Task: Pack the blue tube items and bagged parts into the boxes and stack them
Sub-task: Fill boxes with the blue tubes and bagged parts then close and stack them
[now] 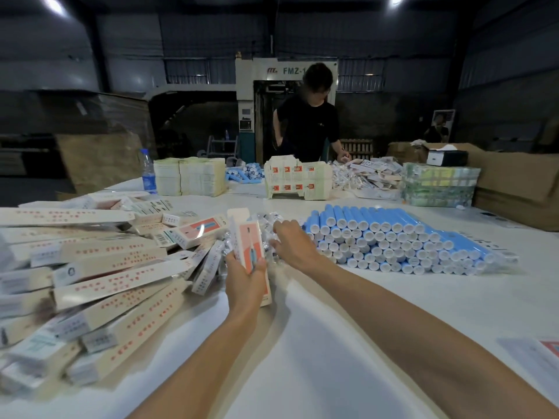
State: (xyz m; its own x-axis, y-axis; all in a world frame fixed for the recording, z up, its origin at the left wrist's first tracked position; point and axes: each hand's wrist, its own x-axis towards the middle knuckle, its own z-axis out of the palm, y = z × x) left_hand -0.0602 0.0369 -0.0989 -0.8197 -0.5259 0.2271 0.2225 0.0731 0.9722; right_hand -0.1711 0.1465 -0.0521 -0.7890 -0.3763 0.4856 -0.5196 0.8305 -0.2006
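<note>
**Hands at the bag pile, one box open and waiting**

Landmark for everything below is the long stack of blue tubes with white caps [393, 240], lying in rows on the white table [302, 343].

Just left of that stack, the left hand [245, 276] grips a slim cream cardboard box with an orange panel [252, 246], thumb across its face, the top flap standing open and pointing away. Between this box and the stack lies a heap of clear plastic bagged parts [266, 222]. The right hand [292, 243] is down on that heap, fingers curled over the bags. Whether it has actually pinched one, I cannot tell.

Well left of the stack sprawls a loose heap of closed cream boxes [106, 267], which look already packed.

The step in hand appears to be fetching a bagged part for the open box. The next move likely calls for separating one slippery bag from its neighbours and feeding it through the narrow mouth, then adding a tube.
</note>
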